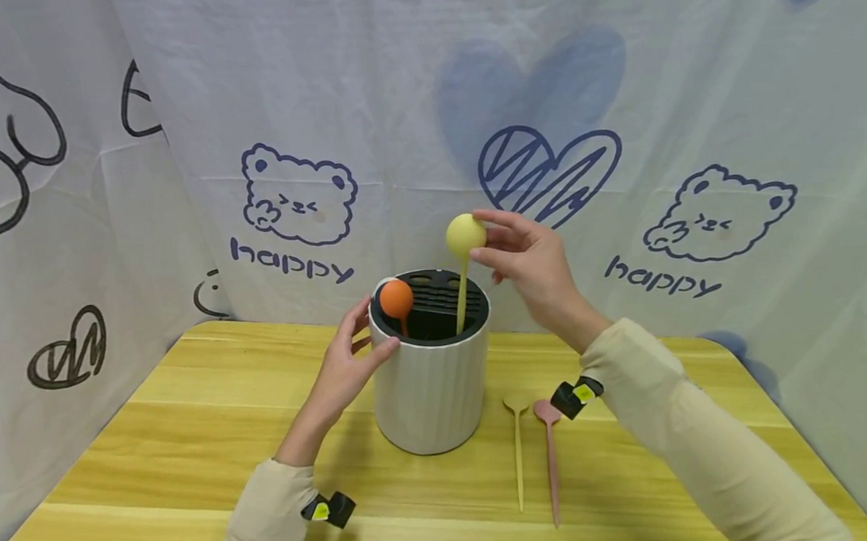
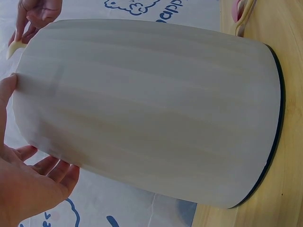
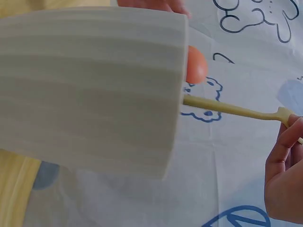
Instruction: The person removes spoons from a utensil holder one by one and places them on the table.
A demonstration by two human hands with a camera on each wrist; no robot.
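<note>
My right hand [image 1: 531,262] pinches a yellow spoon [image 1: 466,235] near its round head. The handle points down, its lower end inside the ribbed white utensil holder [image 1: 430,396]. Against the holder's upper left side lies my left hand [image 1: 342,373], thumb at the front near the rim and fingers curled round the side. An orange spoon [image 1: 396,299] stands in the holder at the left, head up. In the right wrist view the yellow handle [image 3: 227,108] slopes out past the holder's rim; the lower end is hidden inside.
On the wooden table [image 1: 266,423], right of the holder, lie a slim yellow utensil [image 1: 518,452] with a notched-looking head and a pink spoon [image 1: 551,451], side by side. A white printed cloth [image 1: 397,102] hangs behind the table. The holder's top has a black slotted insert [image 1: 434,291].
</note>
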